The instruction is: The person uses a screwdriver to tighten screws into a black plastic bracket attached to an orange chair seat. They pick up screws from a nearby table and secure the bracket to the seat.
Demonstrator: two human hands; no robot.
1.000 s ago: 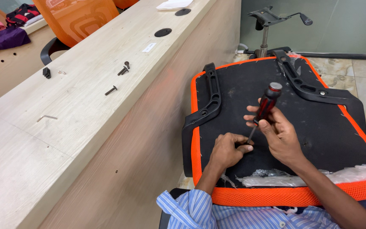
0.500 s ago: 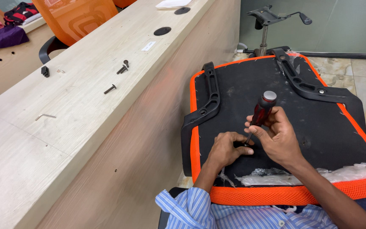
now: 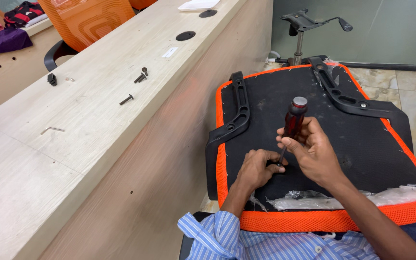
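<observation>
An upturned chair seat [image 3: 362, 144], black underneath with an orange mesh rim, lies across my lap. My right hand [image 3: 314, 151] grips a dark red screwdriver [image 3: 293, 120] that stands nearly upright, its tip down on the seat's underside. My left hand [image 3: 257, 169] rests curled on the seat right at the tip, fingers pinched around a small part I cannot make out. Two black armrest brackets [image 3: 239, 113] run along the seat's left and right sides.
A long pale wooden desk [image 3: 87, 120] on my left carries loose black bolts [image 3: 140, 77], a hex key [image 3: 52, 129] and a small black piece [image 3: 51, 79]. An orange mesh chair back [image 3: 90, 19] stands behind it. A chair gas-lift mechanism [image 3: 304, 24] stands on the tiled floor ahead.
The screwdriver has tipped more upright and my right hand has shifted slightly on its handle. My left hand stays at the tip.
</observation>
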